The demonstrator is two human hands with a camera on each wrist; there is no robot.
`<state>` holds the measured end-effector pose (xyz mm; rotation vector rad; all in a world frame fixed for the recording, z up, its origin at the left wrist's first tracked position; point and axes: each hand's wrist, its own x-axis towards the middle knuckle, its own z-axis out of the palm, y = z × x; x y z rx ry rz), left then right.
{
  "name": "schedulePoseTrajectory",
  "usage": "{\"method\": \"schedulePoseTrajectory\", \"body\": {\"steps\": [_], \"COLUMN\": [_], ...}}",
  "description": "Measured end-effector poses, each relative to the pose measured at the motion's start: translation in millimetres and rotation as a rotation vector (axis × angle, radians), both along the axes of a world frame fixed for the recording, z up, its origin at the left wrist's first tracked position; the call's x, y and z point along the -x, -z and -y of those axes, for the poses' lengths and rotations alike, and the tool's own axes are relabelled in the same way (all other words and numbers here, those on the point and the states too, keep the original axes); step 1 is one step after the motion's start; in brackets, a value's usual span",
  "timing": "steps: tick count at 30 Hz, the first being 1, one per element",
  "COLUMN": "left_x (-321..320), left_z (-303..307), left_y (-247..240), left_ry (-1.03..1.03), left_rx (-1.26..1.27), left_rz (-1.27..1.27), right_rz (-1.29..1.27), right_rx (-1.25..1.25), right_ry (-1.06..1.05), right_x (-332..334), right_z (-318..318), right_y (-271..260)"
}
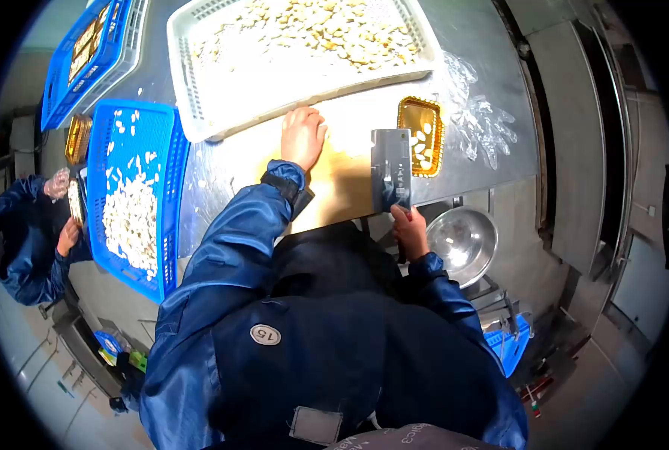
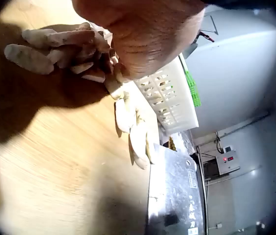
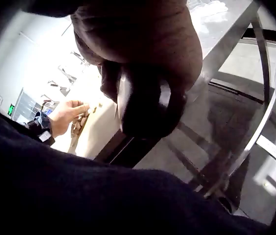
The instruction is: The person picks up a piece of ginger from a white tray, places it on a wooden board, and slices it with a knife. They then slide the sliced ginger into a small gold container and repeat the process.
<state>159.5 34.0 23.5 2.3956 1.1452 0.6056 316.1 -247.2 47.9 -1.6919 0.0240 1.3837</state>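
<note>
My left hand (image 1: 302,137) rests on the wooden cutting board (image 1: 342,184), fingers curled down over small pale mushroom-like pieces (image 2: 30,59). Several more of these long pieces (image 2: 138,142) lie in a row beside it in the left wrist view. My right hand (image 1: 411,232) grips the dark, rounded handle (image 3: 145,105) of a cleaver (image 1: 391,169). Its broad blade lies flat-side up over the board's right edge, apart from the left hand. Right beside the blade is a gold tray (image 1: 440,139) holding a few pale pieces.
A white crate (image 1: 304,100) of pale pieces stands behind the board. At left is a blue crate (image 1: 171,217) with more pieces, near another person (image 1: 23,232). Clear plastic gloves (image 1: 492,124) lie at right; a steel bowl (image 1: 462,244) sits below the table edge.
</note>
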Motion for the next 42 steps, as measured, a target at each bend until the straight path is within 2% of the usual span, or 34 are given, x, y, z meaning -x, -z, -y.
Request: {"method": "schedulePoseTrajectory", "body": {"steps": [1,3,4,7,9,12,14,15,17,20,23,25,26,27,29,31,33,35,37,38,42], "left_x": [-3,-8,-17,-59,-89,-110,-95,-80,-43,-9,14,24,30,39,59,87,98,84,57,42,2], "left_z": [-1,-4,-2,7,15,14,-1,-10,-27,-30,-24,-6,2,9,17,28,37,42,39,36,33], "left_y": [-1,-12,-22,-45,-55,-56,-45,-43,-25,-25,-6,-11,-19,-27,-36,-19,1,7,13,9,10], "left_ry": [-0.016,0.007,-0.05,0.154,0.369,0.357,0.279,0.262,0.313,0.392,0.422,0.403,0.429,0.412,0.205,-0.023,-0.114,-0.149,-0.182,-0.17,-0.126], "left_rx": [0.002,0.028,0.151,0.32,0.314,0.421,0.33,0.27,0.13,0.032,0.002,0.172,0.156,0.118,0.164,0.118,0.107,0.086,0.112,0.104,0.066], "left_rz": [0.086,0.075,0.07,0.101,0.223,0.239,0.208,0.112,-0.021,-0.166,-0.187,-0.158,-0.151,-0.098,0.018,0.053,-0.014,-0.061,0.103,0.097,0.103], "right_rz": [0.01,0.03,0.018,-0.061,-0.119,-0.14,-0.129,-0.13,-0.136,-0.114,-0.137,-0.134,-0.119,-0.105,-0.074,-0.086,-0.145,-0.126,-0.098,-0.108,0.03], "right_rx": [0.001,0.009,-0.045,0.013,-0.021,-0.043,-0.048,-0.064,-0.099,-0.01,-0.083,-0.012,-0.014,-0.017,-0.01,0.001,0.019,-0.022,-0.046,-0.039,0.017], "right_ry": [-0.012,-0.021,-0.028,0.014,0.027,0.014,-0.009,0.0,0.009,-0.008,-0.023,-0.029,-0.027,-0.024,-0.071,-0.092,-0.084,-0.08,-0.091,-0.115,-0.35], "right_x": [1,7,10,15,15,8,9,9,9,4,0,-3,-4,-5,-13,-16,-19,-15,-9,-6,12], "right_z": [1,5,6,5,4,8,7,7,10,4,7,9,8,7,10,1,-13,-25,-38,-41,-76], "right_y": [2,5,0,-7,-5,-2,-1,2,9,-6,0,2,3,4,10,6,-8,-4,3,14,0]}}
